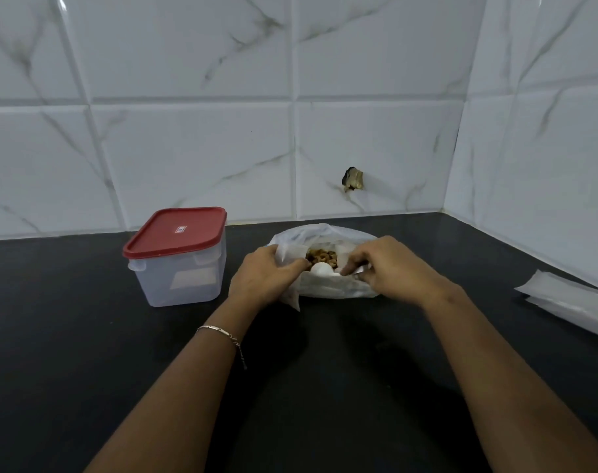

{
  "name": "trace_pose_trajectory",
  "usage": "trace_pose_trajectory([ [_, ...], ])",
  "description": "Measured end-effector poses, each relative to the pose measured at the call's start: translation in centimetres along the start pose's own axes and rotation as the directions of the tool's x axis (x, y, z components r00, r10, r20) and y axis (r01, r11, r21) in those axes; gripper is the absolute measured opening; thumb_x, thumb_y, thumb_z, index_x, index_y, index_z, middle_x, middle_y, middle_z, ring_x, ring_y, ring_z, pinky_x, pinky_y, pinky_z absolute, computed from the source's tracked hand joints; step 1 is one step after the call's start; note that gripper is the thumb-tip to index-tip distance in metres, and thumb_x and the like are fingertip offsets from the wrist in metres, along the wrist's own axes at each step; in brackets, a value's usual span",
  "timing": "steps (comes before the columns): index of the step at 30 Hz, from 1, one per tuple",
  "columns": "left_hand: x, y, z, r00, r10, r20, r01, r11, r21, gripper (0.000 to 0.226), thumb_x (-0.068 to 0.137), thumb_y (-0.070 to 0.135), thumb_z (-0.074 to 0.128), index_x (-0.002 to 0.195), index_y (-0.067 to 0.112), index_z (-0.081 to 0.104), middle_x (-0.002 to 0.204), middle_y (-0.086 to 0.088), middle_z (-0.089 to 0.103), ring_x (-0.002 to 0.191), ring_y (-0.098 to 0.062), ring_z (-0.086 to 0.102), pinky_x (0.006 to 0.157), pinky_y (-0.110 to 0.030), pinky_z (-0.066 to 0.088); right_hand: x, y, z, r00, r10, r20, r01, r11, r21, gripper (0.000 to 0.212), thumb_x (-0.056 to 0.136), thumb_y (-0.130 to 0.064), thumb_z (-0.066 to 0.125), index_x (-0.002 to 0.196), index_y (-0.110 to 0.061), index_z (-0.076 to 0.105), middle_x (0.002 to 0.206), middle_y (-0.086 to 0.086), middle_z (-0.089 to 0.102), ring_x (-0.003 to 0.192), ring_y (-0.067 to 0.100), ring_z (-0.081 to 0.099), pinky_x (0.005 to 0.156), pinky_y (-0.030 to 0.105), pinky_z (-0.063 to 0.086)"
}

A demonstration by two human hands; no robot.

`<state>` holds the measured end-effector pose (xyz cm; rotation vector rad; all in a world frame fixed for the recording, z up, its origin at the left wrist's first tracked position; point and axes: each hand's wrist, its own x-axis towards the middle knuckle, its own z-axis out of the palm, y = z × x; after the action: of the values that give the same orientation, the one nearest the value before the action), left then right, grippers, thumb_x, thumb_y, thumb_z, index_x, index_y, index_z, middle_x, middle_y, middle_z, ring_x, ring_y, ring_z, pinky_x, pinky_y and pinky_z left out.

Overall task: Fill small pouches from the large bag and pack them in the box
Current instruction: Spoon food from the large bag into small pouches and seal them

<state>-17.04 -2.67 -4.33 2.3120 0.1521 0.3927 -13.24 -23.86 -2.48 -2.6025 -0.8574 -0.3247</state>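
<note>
A clear box stands on the left of the dark counter. Its red lid is on. The box is near the left hand but not touching it.

The left hand has a thin bracelet on its wrist. Its fingers are curled round a white plastic flap at the left side of the big bag. I cannot tell if the flap is a small pouch or the edge of the bag.

The big bag sits in the middle of the counter, close to the wall. It is open at the top. Brown food shows inside. A white scoop sits at the mouth of the bag, just in front of the food.

The right hand is at the right side of the bag. Its fingers are bent and pinch the thin end of the scoop.

Far to the right, a pile of flat white pouches lies by the side wall, well apart from the hands.

A dark hole is in the tiled wall behind the bag.
</note>
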Motion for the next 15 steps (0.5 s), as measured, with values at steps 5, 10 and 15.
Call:
trace_pose_trajectory([
  [5, 0.3, -0.2, -0.6, 1.0, 0.005, 0.03, -0.003, 0.998, -0.055, 0.024, 0.079, 0.047, 0.062, 0.091, 0.026, 0.063, 0.09, 0.0, 0.069, 0.085, -0.017, 0.065, 0.082, -0.046, 0.057, -0.4, 0.8, -0.8, 0.972, 0.084, -0.222, -0.056, 0.99, 0.128, 0.026, 0.09, -0.006, 0.063, 0.102, -0.025, 0.076, 0.101, -0.009, 0.072, 0.086, 0.0, 0.063, 0.078, 0.009, 0.044],
  [10, 0.3, -0.2, -0.8, 0.997, -0.018, 0.077, 0.022, 0.999, -0.05, 0.019, 0.083, 0.04, 0.064, 0.083, 0.022, 0.062, 0.088, -0.004, 0.068, 0.083, -0.019, 0.064, 0.082, -0.045, 0.056, 1.6, 0.0, 2.2, 0.949, -0.003, -0.314, -0.038, 0.992, -0.123, 0.027, 0.095, -0.012, 0.057, 0.118, -0.02, 0.069, 0.115, 0.001, 0.07, 0.102, 0.016, 0.066, 0.091, 0.031, 0.053],
  [15, 0.0, -0.5, -1.0, 0.99, -0.045, 0.135, 0.05, 0.998, -0.039, 0.02, 0.085, 0.037, 0.064, 0.087, 0.018, 0.059, 0.095, -0.005, 0.065, 0.091, -0.02, 0.062, 0.086, -0.04, 0.054, 3.1, 0.1, 3.3, 0.977, 0.025, -0.214, -0.088, 0.953, -0.29, 0.037, 0.091, -0.005, 0.057, 0.124, -0.02, 0.066, 0.118, 0.004, 0.066, 0.107, 0.02, 0.062, 0.096, 0.03, 0.047],
])
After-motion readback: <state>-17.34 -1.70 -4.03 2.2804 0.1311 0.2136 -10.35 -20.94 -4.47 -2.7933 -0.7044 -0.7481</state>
